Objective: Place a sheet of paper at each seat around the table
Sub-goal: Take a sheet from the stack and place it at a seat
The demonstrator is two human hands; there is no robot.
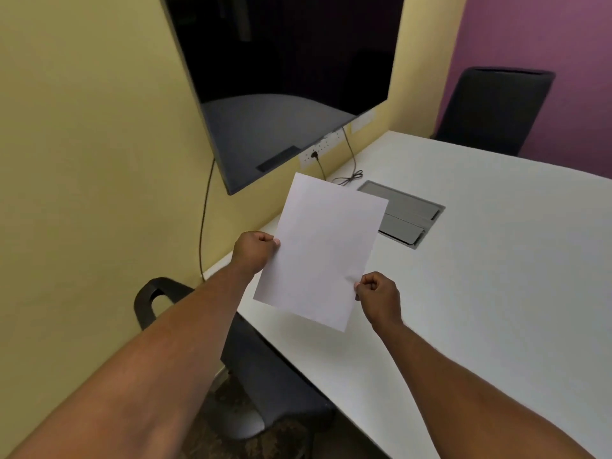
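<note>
A blank white sheet of paper [321, 250] hangs in the air above the near left corner of the white table [480, 260]. My left hand [253, 251] pinches its left edge and my right hand [377, 294] pinches its lower right edge. The sheet tilts a little to the right. A black chair [265, 369] stands below it at the table's left side, with its armrest [154, 298] showing beside my left forearm. A second black chair [493, 111] sits at the far side of the table.
A large dark screen [281, 77] hangs on the yellow wall, with a cable running down from it. A grey cable hatch [402, 213] is set into the tabletop, and a coiled black cord [347, 178] lies near the wall sockets.
</note>
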